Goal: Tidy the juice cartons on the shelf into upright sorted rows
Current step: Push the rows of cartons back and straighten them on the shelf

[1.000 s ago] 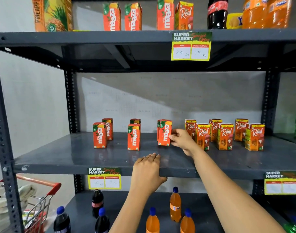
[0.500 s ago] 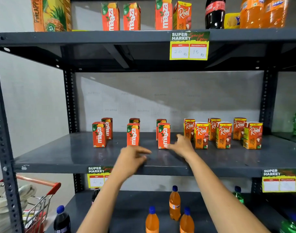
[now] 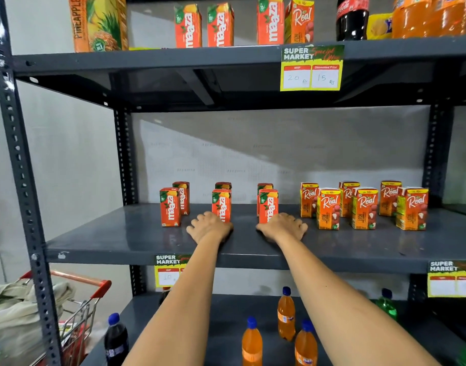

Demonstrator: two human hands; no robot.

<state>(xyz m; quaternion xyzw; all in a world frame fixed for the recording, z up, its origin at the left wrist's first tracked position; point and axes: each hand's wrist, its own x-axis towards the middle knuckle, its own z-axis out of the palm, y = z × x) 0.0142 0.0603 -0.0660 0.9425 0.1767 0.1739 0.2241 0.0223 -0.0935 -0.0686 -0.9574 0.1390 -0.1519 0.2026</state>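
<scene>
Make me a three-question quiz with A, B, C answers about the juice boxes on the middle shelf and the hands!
1. Where do the Real cartons stand on the middle shelf?
A. left end
B. right part
C. lying in the trolley

2. How many Maaza cartons are on that shelf?
A. six
B. two
C. ten

3. How are the cartons on that shelf?
A. all upright
B. all lying flat
C. stacked in a tower

Answers:
1 B: the Real group stands to the right of the right hand.
2 A: three pairs, one carton behind another.
3 A: every carton stands on its base, while the left hand and the right rest knuckles-up on the shelf just in front of two Maaza cartons.
</scene>
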